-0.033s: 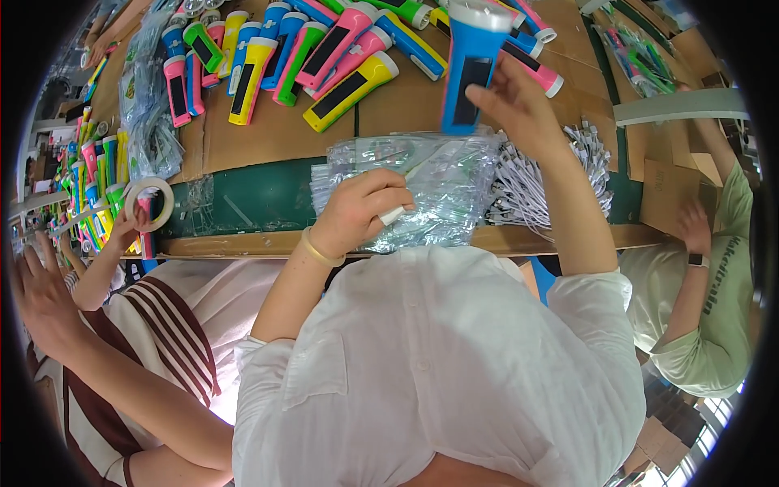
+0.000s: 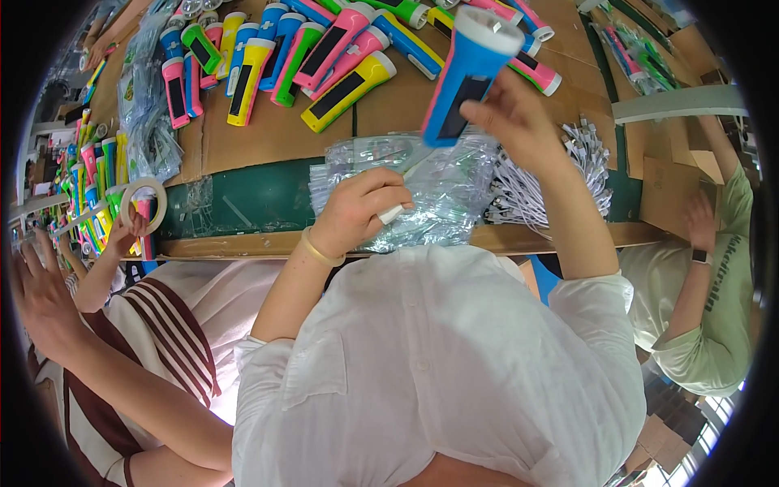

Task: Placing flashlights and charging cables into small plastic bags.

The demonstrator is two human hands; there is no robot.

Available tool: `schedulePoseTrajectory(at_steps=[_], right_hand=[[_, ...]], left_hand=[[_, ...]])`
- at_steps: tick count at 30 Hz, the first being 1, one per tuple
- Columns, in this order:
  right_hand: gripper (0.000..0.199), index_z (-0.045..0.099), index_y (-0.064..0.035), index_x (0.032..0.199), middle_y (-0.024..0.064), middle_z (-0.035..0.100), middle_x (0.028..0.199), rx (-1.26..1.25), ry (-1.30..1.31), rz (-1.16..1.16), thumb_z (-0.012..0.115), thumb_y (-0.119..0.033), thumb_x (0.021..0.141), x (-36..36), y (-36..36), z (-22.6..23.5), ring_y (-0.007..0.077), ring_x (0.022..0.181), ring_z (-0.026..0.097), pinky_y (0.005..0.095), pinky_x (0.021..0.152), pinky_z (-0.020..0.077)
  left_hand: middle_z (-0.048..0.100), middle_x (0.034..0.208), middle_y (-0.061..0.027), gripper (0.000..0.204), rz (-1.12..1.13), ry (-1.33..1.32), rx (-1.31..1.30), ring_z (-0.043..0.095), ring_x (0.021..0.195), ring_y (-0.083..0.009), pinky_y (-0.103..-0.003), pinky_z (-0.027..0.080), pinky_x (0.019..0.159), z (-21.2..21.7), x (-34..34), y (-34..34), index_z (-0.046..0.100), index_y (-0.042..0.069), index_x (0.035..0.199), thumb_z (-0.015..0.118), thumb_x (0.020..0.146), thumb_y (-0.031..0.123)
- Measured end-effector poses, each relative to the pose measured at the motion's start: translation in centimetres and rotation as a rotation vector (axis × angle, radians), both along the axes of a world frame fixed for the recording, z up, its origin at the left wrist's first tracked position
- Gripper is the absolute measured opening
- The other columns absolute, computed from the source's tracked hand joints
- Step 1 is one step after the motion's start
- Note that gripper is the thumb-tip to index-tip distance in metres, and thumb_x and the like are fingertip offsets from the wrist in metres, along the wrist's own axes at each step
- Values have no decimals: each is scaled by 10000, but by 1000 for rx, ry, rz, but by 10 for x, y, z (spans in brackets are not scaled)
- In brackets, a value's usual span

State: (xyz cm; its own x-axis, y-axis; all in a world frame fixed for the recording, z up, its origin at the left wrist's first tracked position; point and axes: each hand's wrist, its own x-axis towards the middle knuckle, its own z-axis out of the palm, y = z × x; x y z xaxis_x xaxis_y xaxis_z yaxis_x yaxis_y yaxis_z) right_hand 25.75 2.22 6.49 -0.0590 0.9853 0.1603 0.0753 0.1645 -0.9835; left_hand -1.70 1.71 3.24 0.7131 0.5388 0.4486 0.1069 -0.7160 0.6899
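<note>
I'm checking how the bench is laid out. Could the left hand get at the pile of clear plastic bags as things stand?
Probably yes: the left hand already rests on the pile of clear plastic bags at the bench edge, nothing between them. The right hand, raised, holds a blue and pink flashlight.

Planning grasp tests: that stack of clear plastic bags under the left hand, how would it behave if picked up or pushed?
The clear plastic bags look thin and crinkled, so probably floppy, sagging from any grip. They are glossy and loosely stacked, so the top ones would likely slide off if pushed. Likely very light: the left hand rests on the pile, perhaps steadying it, while the right hand holds a blue flashlight.
</note>
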Motion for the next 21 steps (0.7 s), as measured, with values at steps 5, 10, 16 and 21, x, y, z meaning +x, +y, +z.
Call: schedulePoseTrajectory(at_steps=[5,10,16,21], right_hand=[[516,563,-30,1279,146,680,1038,-137,-465,275,784,-217,852,-23,-43,8,269,929,655,401,747,529],[418,591,-49,1191,176,681,956,-169,-1066,354,756,-150,820,-7,-54,39,406,937,650,483,783,516],[303,626,-43,1086,140,669,933,-53,-1199,616,717,-68,797,-26,-79,14,351,978,653,431,818,529],[331,658,-86,1174,148,679,1035,149,-708,241,722,-87,849,2,-84,-10,330,1069,640,415,885,526]], left_hand=[[638,928,-89,167,92,-100,-11,652,812,-269,-351,538,691,1,6,-6,708,68,908,751,753,22],[612,905,-91,167,181,-164,-102,605,786,-257,-332,504,695,0,-9,-17,712,47,890,786,744,12],[580,881,-85,193,-46,-168,-102,574,810,-265,-342,476,706,2,14,-24,691,38,900,784,734,12],[594,889,-107,168,196,-53,-119,584,814,-284,-348,489,724,-27,7,-17,654,21,901,748,763,-4]])
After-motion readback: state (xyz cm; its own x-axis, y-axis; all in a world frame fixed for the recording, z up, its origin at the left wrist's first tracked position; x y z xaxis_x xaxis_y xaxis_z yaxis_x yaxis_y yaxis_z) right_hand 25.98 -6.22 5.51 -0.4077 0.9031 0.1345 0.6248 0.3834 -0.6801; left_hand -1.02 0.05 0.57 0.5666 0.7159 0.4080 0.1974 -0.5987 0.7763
